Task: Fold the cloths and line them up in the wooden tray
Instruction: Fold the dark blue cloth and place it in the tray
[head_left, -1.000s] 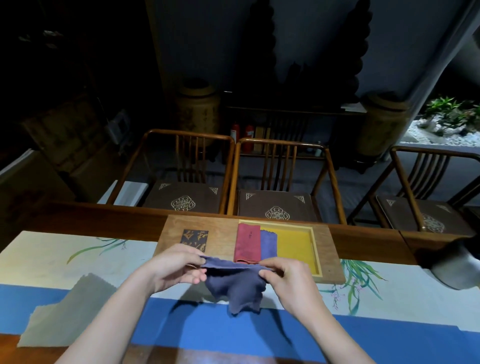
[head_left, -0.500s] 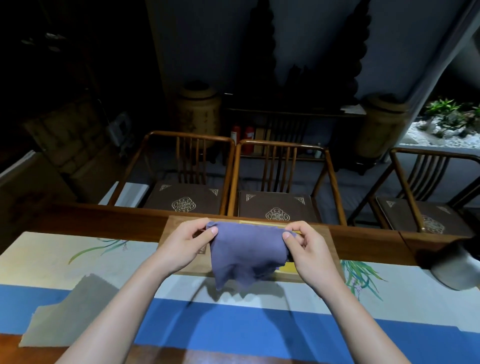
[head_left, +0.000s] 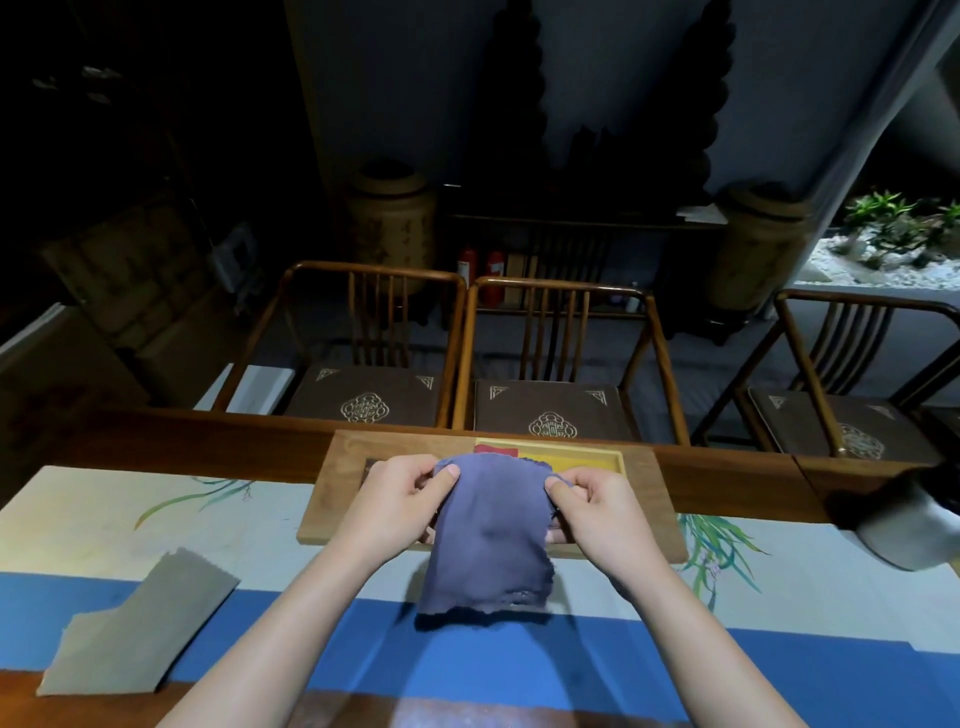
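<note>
We pinch the blue cloth (head_left: 488, 535) by its top corners, left hand (head_left: 400, 499) and right hand (head_left: 597, 506); beyond our grip waits the wooden tray (head_left: 332, 499), so match edges before folding.

Your two arms enter from the bottom edge of the view, one from each side, and both are bare along everything that shows, from forearm down to wrist. No sleeve or cuff comes into sight. Your left hand (head_left: 400, 499) is bare: no glove, no ring and no watch or band at the wrist. Your right hand (head_left: 597, 506) is bare in the same way. The thumbnails that show on both hands are short and unpainted. No more of your body than these arms and hands appears.
</note>
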